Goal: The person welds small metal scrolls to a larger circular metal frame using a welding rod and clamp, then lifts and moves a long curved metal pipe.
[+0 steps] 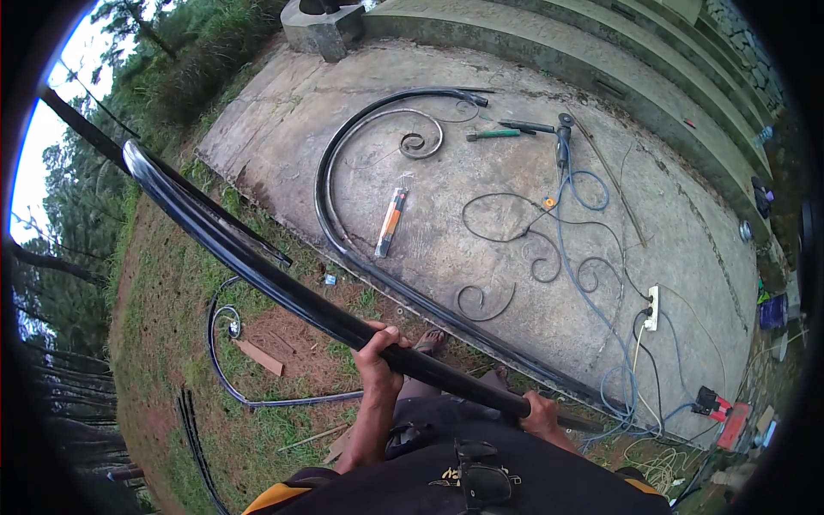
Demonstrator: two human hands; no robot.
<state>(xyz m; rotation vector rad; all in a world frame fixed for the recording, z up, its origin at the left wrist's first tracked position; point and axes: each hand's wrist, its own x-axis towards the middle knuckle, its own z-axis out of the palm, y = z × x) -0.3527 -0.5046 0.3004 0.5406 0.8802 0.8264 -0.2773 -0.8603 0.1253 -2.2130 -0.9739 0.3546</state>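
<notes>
A long black metal pipe (273,279) slants across my body, from the upper left down to the lower right. Its far end curves and shows a shiny tip. My left hand (378,356) is closed around the pipe near its middle. Closer to the lower end, my right hand (541,412) grips the same pipe. On the concrete slab beyond lies another bent black pipe (321,193), hooked at its far end, with a thin metal scroll (421,153) inside the curve. Beside that bend rests a slim orange and white packet (391,221).
An angle grinder (563,142) and a green-handled tool (496,134) lie on the slab. Blue and black cables run to a white power strip (652,307). Small metal scrolls (481,318) lie nearby. A curved pipe (216,356) is on the grass. Concrete steps (549,56) rise behind.
</notes>
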